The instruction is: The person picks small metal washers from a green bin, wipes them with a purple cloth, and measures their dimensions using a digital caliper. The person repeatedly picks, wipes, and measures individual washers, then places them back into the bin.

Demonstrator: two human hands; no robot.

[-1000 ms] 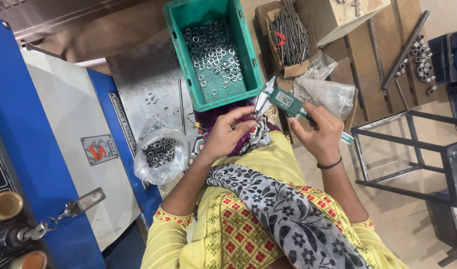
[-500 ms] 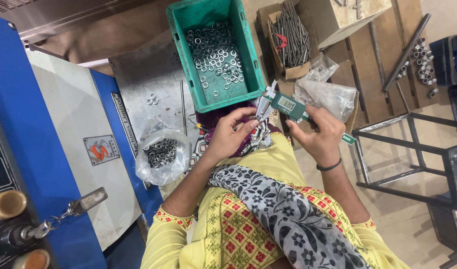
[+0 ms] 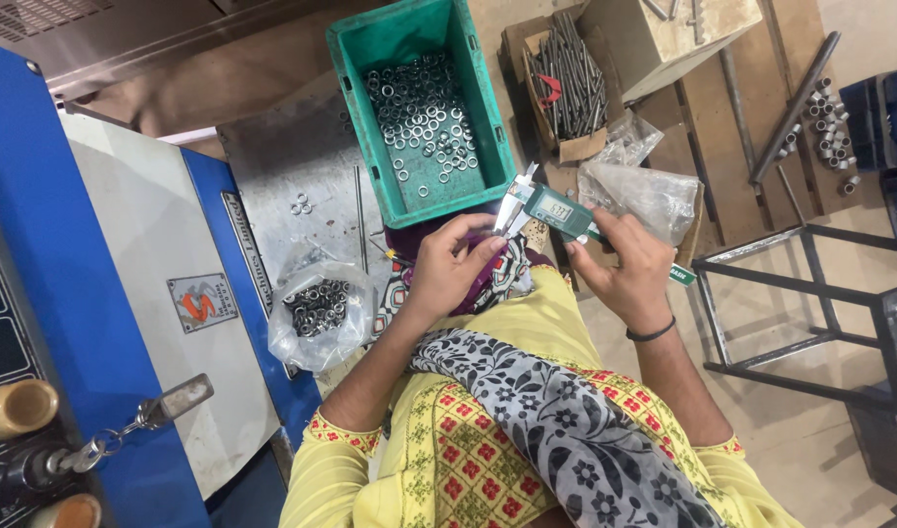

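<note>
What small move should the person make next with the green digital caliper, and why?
Probably close the green digital caliper on the small part. The left hand has its fingertips right at the steel jaws, and the right hand grips the caliper body. The part itself is too small to see clearly.

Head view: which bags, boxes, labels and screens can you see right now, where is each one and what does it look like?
Caliper screen: small grey display on the green digital caliper held by the right hand, left hand at its jaws.
Green crate: top centre, rectangular, holds metal rings.
Clear bag: left of the lap, holds rings.
Crumpled clear bag: right of the caliper.
Cardboard box: top, holds rods.
Machine label: square, white, orange emblem.
</note>
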